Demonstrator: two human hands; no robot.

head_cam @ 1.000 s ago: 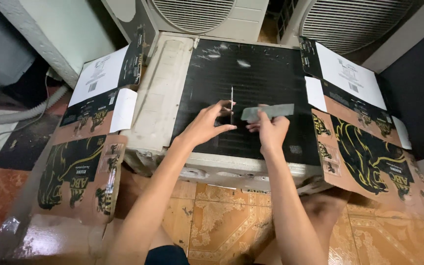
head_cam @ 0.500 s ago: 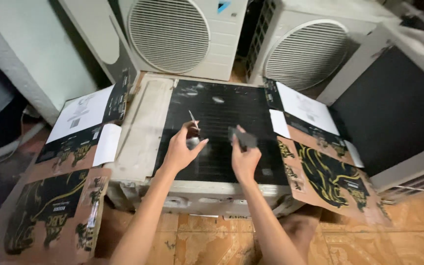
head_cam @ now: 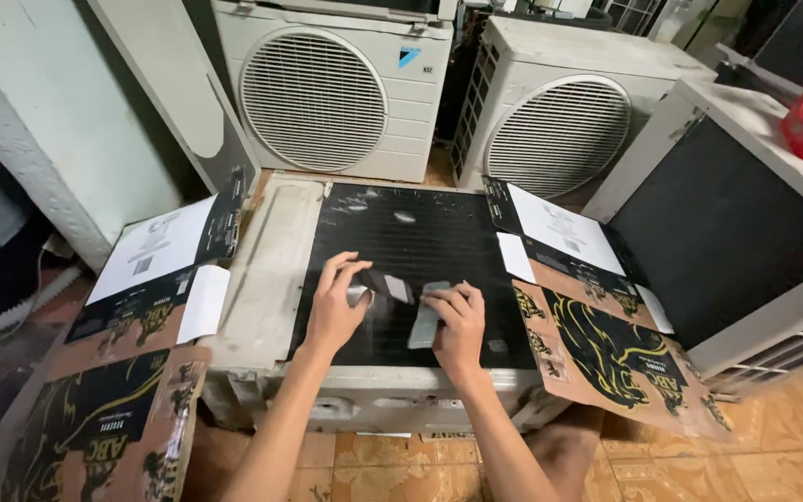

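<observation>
Mid-frame, on black finned panel (head_cam: 420,244): left hand (head_cam: 336,307) pinching small tool (head_cam: 385,284); right hand (head_cam: 460,321) gripping grey comb (head_cam: 426,321); cardboard flaps (head_cam: 597,349) crowding both panel edges.

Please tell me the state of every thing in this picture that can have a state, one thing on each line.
Flat black finned coil panel: lying face up on the unit, both hands on it.
Small grey flat tool: lying on the panel, under the right hand.
Left hand: fingers spread, pressing a small grey piece.
Brown printed cardboard flaps: unfolded, open flat.
White outdoor unit with round grille: upright.
</observation>
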